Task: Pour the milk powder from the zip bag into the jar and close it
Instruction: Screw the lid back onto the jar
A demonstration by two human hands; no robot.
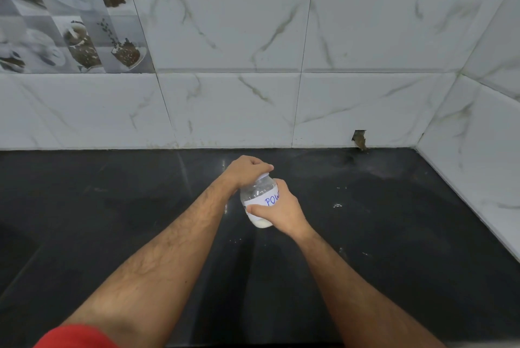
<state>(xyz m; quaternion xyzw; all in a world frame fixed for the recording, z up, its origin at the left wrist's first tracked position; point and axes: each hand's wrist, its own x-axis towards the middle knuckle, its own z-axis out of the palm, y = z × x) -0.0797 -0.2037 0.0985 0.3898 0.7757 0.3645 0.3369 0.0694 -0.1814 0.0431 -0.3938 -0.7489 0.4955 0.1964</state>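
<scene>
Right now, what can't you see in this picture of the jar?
- Lid, head view: the left hand curls over it, so how tightly it sits is unclear.
- Label: only "POW" shows; the right hand covers the rest.
- Zip bag: not in view.
- Jar base: too small to tell whether it touches the counter.

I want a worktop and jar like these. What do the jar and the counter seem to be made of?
Jar: clear glass or plastic, unclear which; white powder shows through, and it carries a paper label. Counter: polished black stone, probably granite, faintly reflective.
</scene>
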